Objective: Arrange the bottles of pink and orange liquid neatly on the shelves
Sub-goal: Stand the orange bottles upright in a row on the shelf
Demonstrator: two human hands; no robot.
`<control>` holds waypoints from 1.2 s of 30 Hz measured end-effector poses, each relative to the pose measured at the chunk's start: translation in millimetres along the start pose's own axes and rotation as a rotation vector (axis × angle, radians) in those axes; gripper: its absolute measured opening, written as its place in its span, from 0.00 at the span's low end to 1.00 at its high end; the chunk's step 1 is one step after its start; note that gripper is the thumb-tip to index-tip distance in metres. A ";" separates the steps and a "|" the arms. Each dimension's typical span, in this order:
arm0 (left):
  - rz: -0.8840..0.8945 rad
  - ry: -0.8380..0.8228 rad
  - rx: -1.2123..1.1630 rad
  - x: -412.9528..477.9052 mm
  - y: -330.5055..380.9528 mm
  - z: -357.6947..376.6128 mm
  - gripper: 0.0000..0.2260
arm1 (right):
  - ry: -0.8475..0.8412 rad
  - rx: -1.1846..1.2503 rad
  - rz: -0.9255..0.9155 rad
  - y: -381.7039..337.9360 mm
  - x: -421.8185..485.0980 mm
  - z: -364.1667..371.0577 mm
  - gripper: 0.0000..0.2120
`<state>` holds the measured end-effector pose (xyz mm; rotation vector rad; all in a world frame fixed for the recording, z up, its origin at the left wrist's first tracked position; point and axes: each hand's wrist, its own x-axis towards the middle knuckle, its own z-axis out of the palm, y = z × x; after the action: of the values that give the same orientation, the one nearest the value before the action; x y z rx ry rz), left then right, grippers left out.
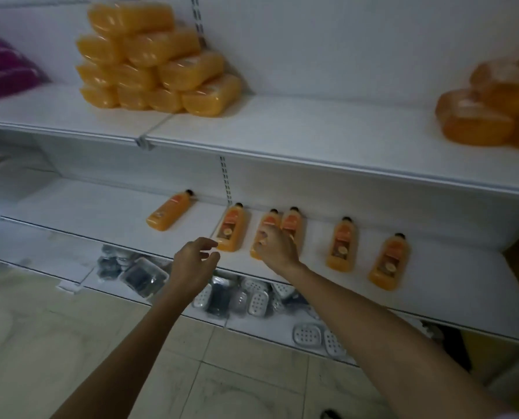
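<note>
6 orange-liquid bottles (294, 226) lying flat on the middle shelf (433, 267): 1 left, 3 centre, 2 right. Top shelf (282, 125): about 11 orange packs stacked left (158, 58), at least 3 more far right (487, 110), blurred. Bottom shelf (282, 323): at least 5 white soap dishes (258, 300). 2 hands in view.
</note>
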<state>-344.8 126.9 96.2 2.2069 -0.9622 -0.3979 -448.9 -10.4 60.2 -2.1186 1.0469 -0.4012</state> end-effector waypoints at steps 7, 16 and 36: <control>0.088 -0.202 -0.009 31.3 43.0 111.8 0.12 | 0.152 -0.041 0.283 139.4 0.0 -59.3 0.14; -0.072 -0.332 -0.179 87.7 91.8 300.9 0.19 | 0.340 -0.003 0.626 302.6 -1.2 -120.6 0.21; -0.363 -0.277 -0.087 68.1 30.4 247.3 0.30 | 0.147 0.212 0.463 250.7 50.4 -78.8 0.32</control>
<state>-441.7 -54.4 -60.3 2.2844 -0.6610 -0.9154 -600.6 -188.4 -69.6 -1.6165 1.4663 -0.4209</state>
